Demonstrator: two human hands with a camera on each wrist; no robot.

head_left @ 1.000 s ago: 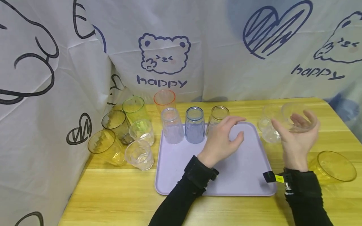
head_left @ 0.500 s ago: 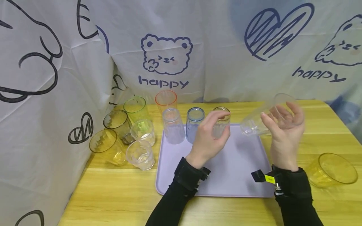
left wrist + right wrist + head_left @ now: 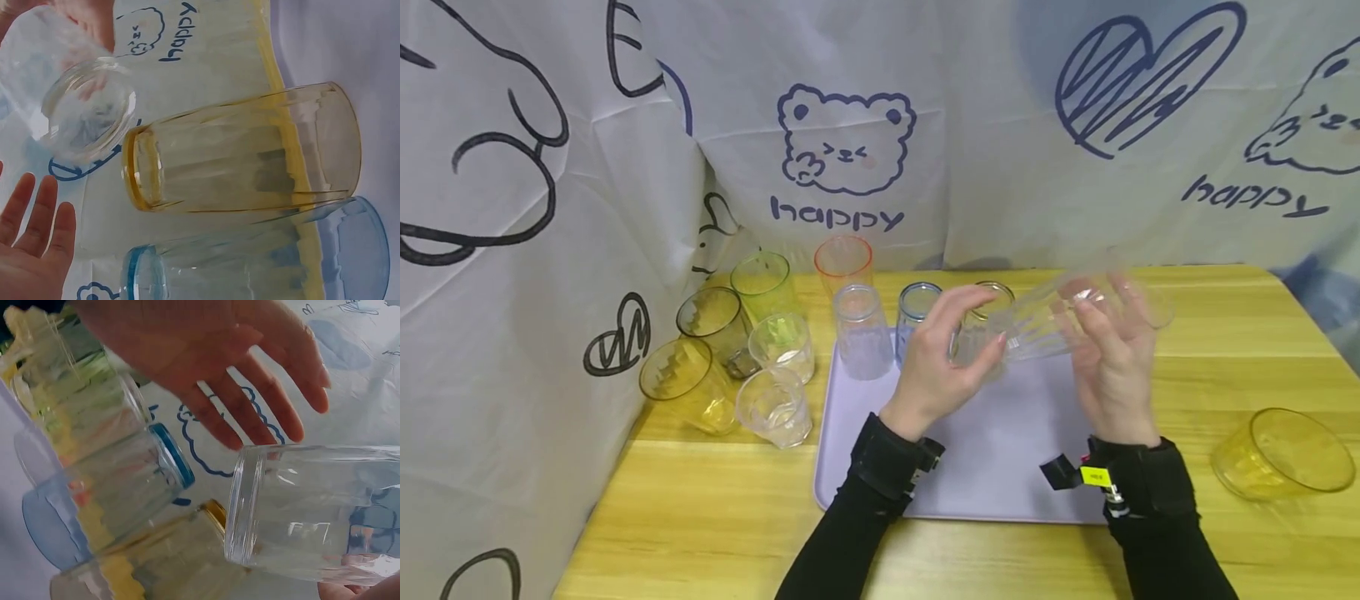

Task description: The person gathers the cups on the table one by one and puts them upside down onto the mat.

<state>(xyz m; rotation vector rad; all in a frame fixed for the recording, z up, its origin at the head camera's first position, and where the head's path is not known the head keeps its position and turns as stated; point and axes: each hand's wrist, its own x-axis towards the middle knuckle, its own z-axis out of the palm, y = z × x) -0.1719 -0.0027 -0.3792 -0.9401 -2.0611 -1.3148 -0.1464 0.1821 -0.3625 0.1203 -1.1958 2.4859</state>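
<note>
My right hand (image 3: pixel 1112 375) grips a clear glass (image 3: pixel 1045 321) above the tray's far right part. The glass lies tilted in the air, mouth to the right and base towards my left hand (image 3: pixel 936 358). That left hand has its fingers spread and apart from the thumb, close to the glass base; in the left wrist view a gap shows between its fingers and the clear glass (image 3: pixel 87 106). Along the back of the lilac tray (image 3: pixel 1000 467) several glasses stand upside down: a pale lilac one (image 3: pixel 861 342), a blue one (image 3: pixel 904 321) and an amber-tinted one (image 3: pixel 237 162), partly hidden in the head view.
Left of the tray stand several upright glasses: yellow (image 3: pixel 688 396), grey (image 3: pixel 718 333), green (image 3: pixel 767 287) and two clear ones (image 3: pixel 775 408). A red-rimmed glass (image 3: pixel 842 258) is behind the tray. Another yellow glass (image 3: pixel 1277 458) stands at the right. A printed cloth (image 3: pixel 1000 167) hangs behind.
My right hand has lifted the clear glass from the table right of the tray and brought it left over the tray, tipping its base leftward. My left hand has shifted slightly left.
</note>
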